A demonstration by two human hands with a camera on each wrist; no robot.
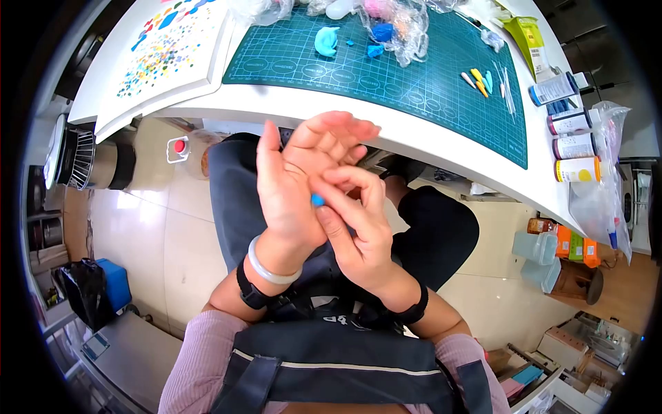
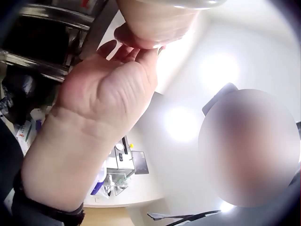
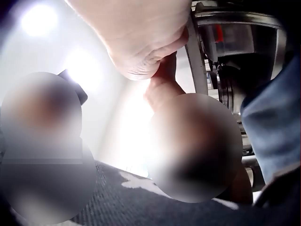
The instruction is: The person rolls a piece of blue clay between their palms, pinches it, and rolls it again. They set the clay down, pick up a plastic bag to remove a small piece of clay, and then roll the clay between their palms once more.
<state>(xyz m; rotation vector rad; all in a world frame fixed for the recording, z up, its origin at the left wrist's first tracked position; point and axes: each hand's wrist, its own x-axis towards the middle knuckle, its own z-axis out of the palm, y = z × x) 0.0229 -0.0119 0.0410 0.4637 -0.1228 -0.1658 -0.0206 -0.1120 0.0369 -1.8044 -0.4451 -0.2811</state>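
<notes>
In the head view a small piece of blue clay point(image 1: 317, 199) sits against the left palm, between the right thumb and index finger. My left hand point(image 1: 293, 179) is held palm up over the lap, its fingers loosely spread. The right hand point(image 1: 362, 231) pinches the blue piece, and its index finger reaches onto the left palm. In the left wrist view the right hand point(image 2: 106, 89) shows from its heel and wrist; its fingertips are hidden behind the left hand point(image 2: 155, 21). The right wrist view has the right hand point(image 3: 141, 33) close up, and the clay is hidden there.
On the white table point(image 1: 186, 110) lies a green cutting mat point(image 1: 289, 62) with a light-blue lump point(image 1: 326, 41), small blue bits point(image 1: 374, 51), plastic wrapping point(image 1: 410, 41) and small yellow cones point(image 1: 478, 81). A dotted sheet point(image 1: 162, 62) is at left; bottles point(image 1: 578, 170) line the right edge.
</notes>
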